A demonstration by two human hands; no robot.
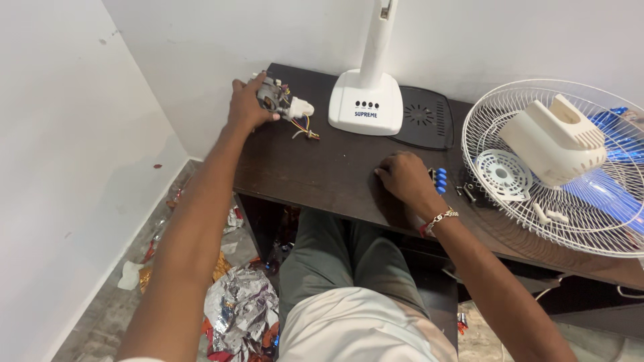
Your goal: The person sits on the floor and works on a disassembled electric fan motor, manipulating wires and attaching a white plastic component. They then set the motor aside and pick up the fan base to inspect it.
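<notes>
The left hand (247,102) is closed over the motor (276,99) at the tabletop's (322,171) far corner, about eleven o'clock from the seated person, with its wire bundle (305,129) trailing toward the fan stand (366,100). The right hand (404,177) lies loosely curled, knuckles up, beside a blue switch block (440,179) at about one o'clock; whether it holds anything I cannot tell. Loose screws (468,192) lie just beyond, by the fan guard (557,164). Judging from this, the motor is best gripped by its metal body, not the wires, and lifted clear so the leads do not snag the stand.
</notes>
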